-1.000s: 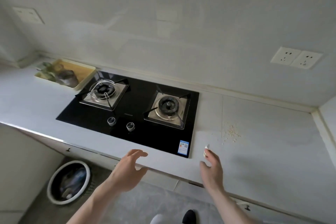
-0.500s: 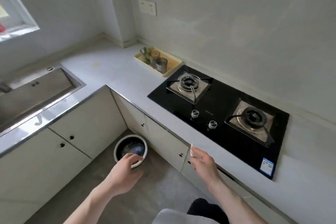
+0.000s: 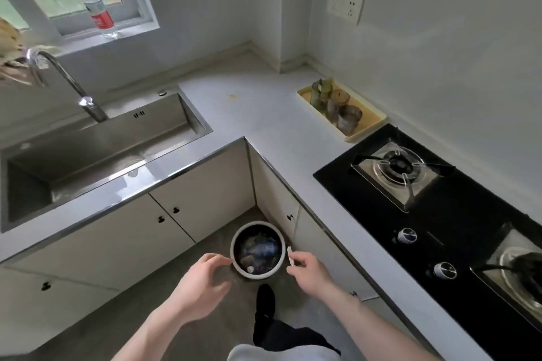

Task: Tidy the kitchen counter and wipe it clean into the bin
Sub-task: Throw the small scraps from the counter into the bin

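A round white bin [image 3: 233, 246] with dark rubbish inside stands on the floor in the corner under the L-shaped counter [image 3: 264, 114]. My right hand [image 3: 308, 271] hovers just right of the bin's rim, pinching a small white scrap [image 3: 289, 255] between thumb and fingers. My left hand [image 3: 202, 284] is at the bin's left side, fingers spread and curled, holding nothing. A small yellowish stain [image 3: 232, 96] marks the counter near the corner.
A steel sink [image 3: 88, 155] with a curved tap [image 3: 64, 79] sits at the left. A black two-burner hob [image 3: 440, 214] fills the right run. A yellow tray [image 3: 371, 123] with glasses stands behind it. A bottle [image 3: 98, 13] is on the window sill. My dark shoe [image 3: 265, 299] is near the bin.
The view has swung left from the hob and the crumbs to the corner and sink. Both hands have come down from the counter edge to the bin, the right still pinching the scrap.
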### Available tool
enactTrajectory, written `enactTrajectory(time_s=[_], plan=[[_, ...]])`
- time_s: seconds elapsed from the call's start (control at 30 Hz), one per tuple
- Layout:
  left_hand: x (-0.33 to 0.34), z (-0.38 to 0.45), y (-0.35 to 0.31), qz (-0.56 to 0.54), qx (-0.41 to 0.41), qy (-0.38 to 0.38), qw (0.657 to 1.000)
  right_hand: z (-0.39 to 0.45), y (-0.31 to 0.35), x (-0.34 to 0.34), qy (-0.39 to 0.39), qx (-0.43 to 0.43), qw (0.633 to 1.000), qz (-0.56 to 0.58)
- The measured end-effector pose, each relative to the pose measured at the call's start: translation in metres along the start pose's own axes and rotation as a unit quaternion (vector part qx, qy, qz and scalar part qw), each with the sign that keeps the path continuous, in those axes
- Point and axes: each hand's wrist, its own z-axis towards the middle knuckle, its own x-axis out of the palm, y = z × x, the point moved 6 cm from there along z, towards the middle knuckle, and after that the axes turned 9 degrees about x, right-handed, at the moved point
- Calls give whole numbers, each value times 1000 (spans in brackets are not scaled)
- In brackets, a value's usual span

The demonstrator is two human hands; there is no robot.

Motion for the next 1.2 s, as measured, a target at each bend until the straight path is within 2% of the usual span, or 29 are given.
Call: enactTrajectory(time_s=[0.17,0.6,0.97,1.2], plan=[[-25,45,15,7,-18,30,999,51,40,16,29,24,998,-58],[-97,125,41,12,-45,1,999,154,99,33,90,43,981,-167],[-111,139,61,4,-58,9,998,184,99,50,110,68,973,-189],[-112,131,76,-18,-70,6,997,164,101,41,91,56,974,-201]])
